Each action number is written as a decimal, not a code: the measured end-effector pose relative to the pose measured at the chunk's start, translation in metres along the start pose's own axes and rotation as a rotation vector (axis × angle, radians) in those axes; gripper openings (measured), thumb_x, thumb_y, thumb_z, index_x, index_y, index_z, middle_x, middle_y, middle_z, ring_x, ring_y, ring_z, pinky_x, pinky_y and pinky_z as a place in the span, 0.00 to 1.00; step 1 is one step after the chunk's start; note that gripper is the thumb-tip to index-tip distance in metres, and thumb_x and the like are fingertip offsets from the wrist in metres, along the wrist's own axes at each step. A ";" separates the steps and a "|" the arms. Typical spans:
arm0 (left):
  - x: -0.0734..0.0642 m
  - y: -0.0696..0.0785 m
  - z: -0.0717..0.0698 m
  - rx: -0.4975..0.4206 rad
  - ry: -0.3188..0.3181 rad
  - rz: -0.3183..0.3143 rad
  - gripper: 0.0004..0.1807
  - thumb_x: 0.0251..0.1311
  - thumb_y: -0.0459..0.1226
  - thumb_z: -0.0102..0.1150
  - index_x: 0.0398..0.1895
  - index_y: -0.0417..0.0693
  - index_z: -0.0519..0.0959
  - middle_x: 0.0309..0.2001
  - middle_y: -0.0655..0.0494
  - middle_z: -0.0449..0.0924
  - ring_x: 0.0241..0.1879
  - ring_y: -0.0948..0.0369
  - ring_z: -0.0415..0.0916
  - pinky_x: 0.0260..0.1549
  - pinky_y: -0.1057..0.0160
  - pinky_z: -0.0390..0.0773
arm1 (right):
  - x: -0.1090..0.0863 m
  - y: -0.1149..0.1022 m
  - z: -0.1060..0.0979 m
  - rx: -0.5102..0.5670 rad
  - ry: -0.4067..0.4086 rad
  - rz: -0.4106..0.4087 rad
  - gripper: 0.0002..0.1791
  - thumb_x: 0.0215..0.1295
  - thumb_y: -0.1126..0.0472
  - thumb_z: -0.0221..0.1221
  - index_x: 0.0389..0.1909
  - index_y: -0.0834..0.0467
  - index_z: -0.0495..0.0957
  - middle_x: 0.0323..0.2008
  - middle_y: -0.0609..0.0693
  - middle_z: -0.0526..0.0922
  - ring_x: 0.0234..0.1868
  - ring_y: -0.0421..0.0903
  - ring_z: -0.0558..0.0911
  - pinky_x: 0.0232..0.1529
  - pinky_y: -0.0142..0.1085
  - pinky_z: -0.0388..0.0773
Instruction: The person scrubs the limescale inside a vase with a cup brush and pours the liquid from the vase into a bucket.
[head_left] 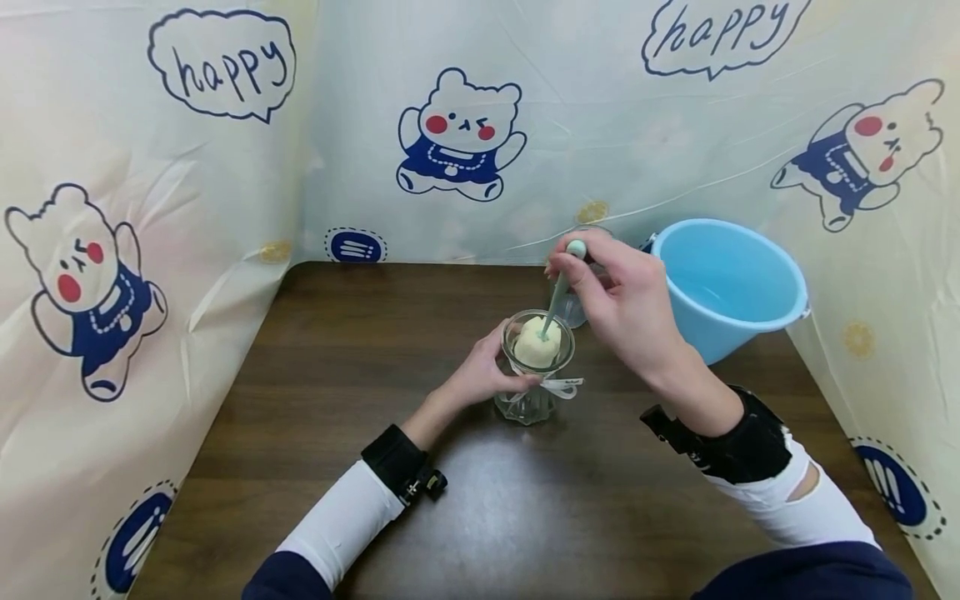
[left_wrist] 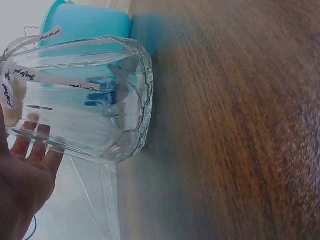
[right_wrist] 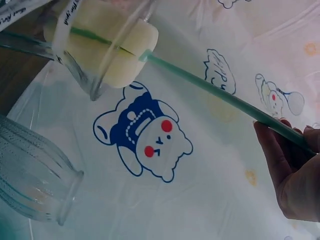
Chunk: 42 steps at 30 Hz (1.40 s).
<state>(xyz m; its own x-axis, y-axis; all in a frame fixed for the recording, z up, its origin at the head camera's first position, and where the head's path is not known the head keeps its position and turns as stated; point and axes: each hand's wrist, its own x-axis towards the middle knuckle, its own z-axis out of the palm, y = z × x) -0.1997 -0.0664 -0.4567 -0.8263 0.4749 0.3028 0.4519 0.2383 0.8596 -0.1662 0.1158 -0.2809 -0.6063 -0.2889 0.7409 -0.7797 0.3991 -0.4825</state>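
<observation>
A clear glass jar (head_left: 527,408) with a printed white ribbon (head_left: 562,387) tied round its neck stands near the middle of the table. My left hand (head_left: 491,371) grips it just below the rim; in the left wrist view several fingers show behind the glass jar (left_wrist: 85,125). Inside its mouth sits the cream sponge head (head_left: 537,343) of a cup brush, partly sticking out above the rim. Pinched from above by my right hand (head_left: 630,304), the brush's thin green handle (right_wrist: 215,94) slants up out of the sponge.
Behind my right hand stands a second ribbed glass vessel (right_wrist: 37,175), mostly hidden in the head view. A light blue bucket (head_left: 731,333) is at the back right of the brown wooden table (head_left: 360,333). Printed cloth (head_left: 570,150) hangs around the back and sides.
</observation>
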 end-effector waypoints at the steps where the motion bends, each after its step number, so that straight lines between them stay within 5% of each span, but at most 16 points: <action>1: 0.000 0.004 -0.001 0.003 -0.001 -0.004 0.37 0.42 0.37 0.74 0.58 0.38 0.70 0.50 0.46 0.78 0.52 0.57 0.72 0.55 0.51 0.71 | 0.001 0.000 -0.001 0.002 0.009 0.000 0.03 0.63 0.69 0.60 0.35 0.65 0.81 0.30 0.52 0.84 0.31 0.40 0.80 0.33 0.25 0.80; 11: -0.001 0.007 -0.003 0.015 -0.011 -0.028 0.37 0.43 0.37 0.74 0.59 0.39 0.70 0.52 0.46 0.77 0.53 0.57 0.71 0.56 0.49 0.71 | -0.010 0.018 0.004 0.014 -0.023 0.071 0.05 0.66 0.66 0.58 0.37 0.63 0.80 0.31 0.51 0.85 0.32 0.37 0.80 0.33 0.29 0.80; 17: -0.001 0.008 -0.003 0.014 0.001 -0.039 0.38 0.41 0.37 0.75 0.59 0.38 0.70 0.53 0.45 0.77 0.54 0.56 0.71 0.57 0.48 0.70 | -0.003 0.014 -0.008 0.003 0.042 0.063 0.04 0.64 0.67 0.60 0.34 0.66 0.80 0.28 0.52 0.85 0.26 0.39 0.79 0.30 0.26 0.79; 24: -0.002 0.008 -0.003 0.036 0.000 -0.013 0.37 0.42 0.37 0.74 0.59 0.38 0.70 0.53 0.45 0.77 0.54 0.57 0.71 0.57 0.47 0.70 | -0.012 0.022 -0.007 0.047 0.050 0.144 0.05 0.65 0.67 0.59 0.35 0.67 0.80 0.29 0.54 0.85 0.28 0.40 0.82 0.30 0.30 0.83; 33: -0.003 0.009 -0.002 0.036 -0.005 -0.031 0.38 0.41 0.37 0.74 0.59 0.38 0.70 0.53 0.45 0.77 0.54 0.56 0.71 0.58 0.49 0.69 | -0.015 0.011 -0.011 0.003 -0.025 0.091 0.04 0.61 0.70 0.61 0.36 0.66 0.80 0.29 0.52 0.86 0.25 0.37 0.81 0.32 0.27 0.82; 42: 0.005 -0.031 0.005 0.035 0.010 0.009 0.38 0.40 0.44 0.76 0.58 0.50 0.72 0.52 0.57 0.78 0.52 0.63 0.71 0.55 0.55 0.71 | -0.023 0.007 -0.008 0.029 -0.071 -0.041 0.04 0.59 0.73 0.60 0.33 0.65 0.81 0.29 0.52 0.85 0.23 0.36 0.75 0.26 0.23 0.74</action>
<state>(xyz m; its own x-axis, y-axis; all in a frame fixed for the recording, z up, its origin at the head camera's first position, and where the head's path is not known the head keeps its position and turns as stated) -0.2159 -0.0676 -0.4835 -0.8253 0.4685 0.3153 0.4711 0.2633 0.8419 -0.1564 0.1319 -0.2973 -0.5822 -0.3662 0.7259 -0.8079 0.3606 -0.4661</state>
